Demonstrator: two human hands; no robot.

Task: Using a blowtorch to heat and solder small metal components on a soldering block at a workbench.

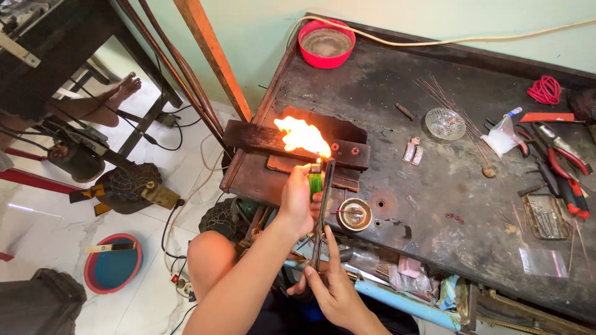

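A red bowl (pixel 326 43) is standing at the far edge of the dark desk (pixel 434 205), and it is holding only a grey, dirty inside. A small glass dish (pixel 444 123) is sitting to the right of the wooden block (pixel 248 138); what it contains I cannot tell. A small round metal cup (pixel 354 214) is resting just in front of this block, with a thin red stick lying across it. On the floor a red basin (pixel 112 262) is showing a blue inside.

The left hand (pixel 300 198) is closing its grip around a green lighter (pixel 316 180). The right hand (pixel 332 285) is pinching a thin dark torch pipe (pixel 323 211), which is rising beside the lighter. A big orange flame (pixel 303 136) is blowing over the block.
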